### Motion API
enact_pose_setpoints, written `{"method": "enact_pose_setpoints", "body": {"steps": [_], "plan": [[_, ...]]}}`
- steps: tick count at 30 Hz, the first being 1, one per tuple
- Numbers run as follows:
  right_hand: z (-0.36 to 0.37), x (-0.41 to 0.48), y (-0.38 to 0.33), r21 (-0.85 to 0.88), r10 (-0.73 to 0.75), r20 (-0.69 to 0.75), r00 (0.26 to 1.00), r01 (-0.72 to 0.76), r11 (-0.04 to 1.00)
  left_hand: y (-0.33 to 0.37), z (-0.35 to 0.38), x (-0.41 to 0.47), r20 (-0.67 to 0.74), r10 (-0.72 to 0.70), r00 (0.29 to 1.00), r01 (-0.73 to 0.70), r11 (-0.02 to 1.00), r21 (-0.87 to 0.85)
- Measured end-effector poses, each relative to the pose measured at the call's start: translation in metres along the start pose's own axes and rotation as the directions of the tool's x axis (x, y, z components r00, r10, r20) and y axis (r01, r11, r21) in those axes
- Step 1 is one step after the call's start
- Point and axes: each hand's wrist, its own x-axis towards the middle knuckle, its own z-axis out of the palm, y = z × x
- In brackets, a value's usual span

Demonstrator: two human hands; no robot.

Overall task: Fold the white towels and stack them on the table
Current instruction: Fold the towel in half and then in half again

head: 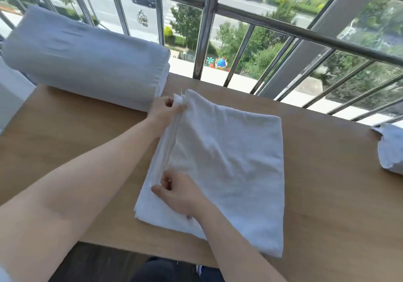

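Note:
A white towel [229, 161] lies folded in layers on the wooden table [327, 183], in the middle of the view. My left hand [163, 109] pinches the far left corner of its top layer. My right hand [176, 192] pinches the near end of the same left edge. That edge is lifted slightly off the layers below. A tall stack of folded white towels [87, 63] stands on the table at the far left, just beside my left hand.
A crumpled white cloth [390, 150] lies at the table's right edge. A window with metal bars [207, 30] runs along the far side of the table. The table's near edge crosses the bottom, with dark floor below it.

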Motion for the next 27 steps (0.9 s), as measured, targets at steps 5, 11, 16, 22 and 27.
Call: {"method": "enact_pose_setpoints", "body": {"steps": [5, 11, 16, 22, 27], "plan": [[0.029, 0.009, 0.007, -0.191, -0.020, -0.013, 1.000, 0.018, 0.981, -0.029, 0.000, 0.004, -0.124, 0.046, 0.991, -0.006, 0.951, 0.310], [0.036, 0.001, 0.014, -0.130, -0.031, -0.028, 0.999, 0.027, 0.991, -0.037, 0.004, -0.001, -0.064, 0.096, 0.993, -0.059, 0.900, 0.433], [0.035, -0.010, 0.023, -0.026, -0.030, -0.041, 0.999, 0.029, 0.999, -0.035, 0.011, 0.004, -0.031, 0.125, 0.992, -0.092, 0.858, 0.506], [0.024, -0.021, 0.036, -0.148, -0.057, -0.194, 0.979, 0.028, 0.989, -0.038, 0.008, 0.002, -0.027, 0.197, 0.980, -0.175, 0.920, 0.352], [0.010, -0.035, 0.055, -0.539, -0.318, -0.444, 0.838, 0.034, 0.842, -0.034, 0.008, 0.000, 0.006, 0.148, 0.989, -0.144, 0.952, 0.271]]}}
